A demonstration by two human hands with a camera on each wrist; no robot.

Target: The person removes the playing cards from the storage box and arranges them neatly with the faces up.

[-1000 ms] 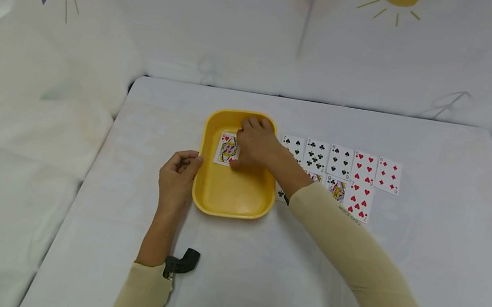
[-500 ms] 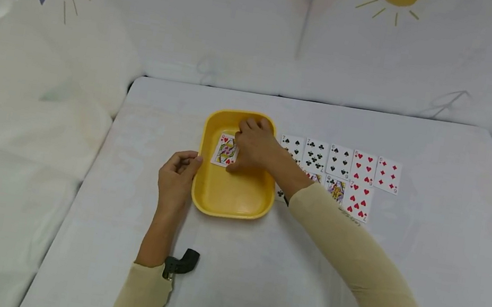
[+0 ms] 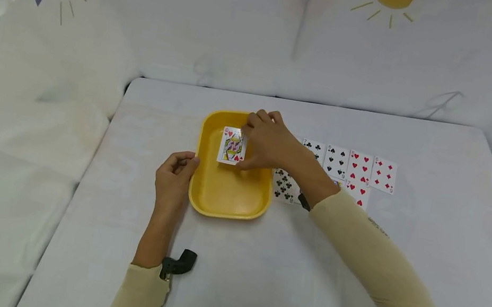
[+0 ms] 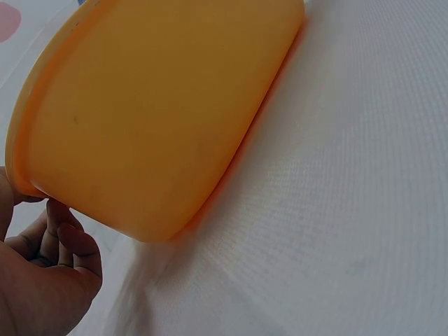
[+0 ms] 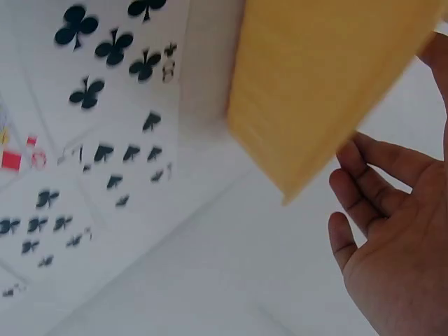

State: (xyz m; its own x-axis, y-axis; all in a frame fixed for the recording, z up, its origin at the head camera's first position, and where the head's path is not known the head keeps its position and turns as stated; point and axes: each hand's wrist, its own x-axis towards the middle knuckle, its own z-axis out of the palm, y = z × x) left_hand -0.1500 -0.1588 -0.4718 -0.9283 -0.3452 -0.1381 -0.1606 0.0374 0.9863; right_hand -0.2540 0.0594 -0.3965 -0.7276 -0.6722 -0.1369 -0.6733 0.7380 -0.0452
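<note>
My left hand (image 3: 174, 180) grips the left rim of a yellow plastic tray (image 3: 229, 196). In the left wrist view, its thumb and curled fingers (image 4: 77, 241) pinch the tray's edge. My right hand (image 3: 271, 144) is over the tray's upper right part. It holds a queen of hearts playing card (image 3: 233, 146) by its right edge, thumb below and fingers above. The card lies face up, just over the tray floor. In the right wrist view, the right hand (image 5: 406, 231) is partly behind the tray wall (image 5: 315, 77), which hides the card.
Right of the tray, face-up cards lie in rows, among them an eight of clubs (image 3: 284, 187), six of spades (image 3: 336, 161), six of diamonds (image 3: 383, 175) and seven of hearts (image 3: 357, 192). My right forearm covers several cards. A white wall stands behind the white table (image 3: 431, 231).
The right hand has moved up and to the right, and the queen of hearts has come along with it, appearing slightly larger. The left hand stays on the tray's rim.
</note>
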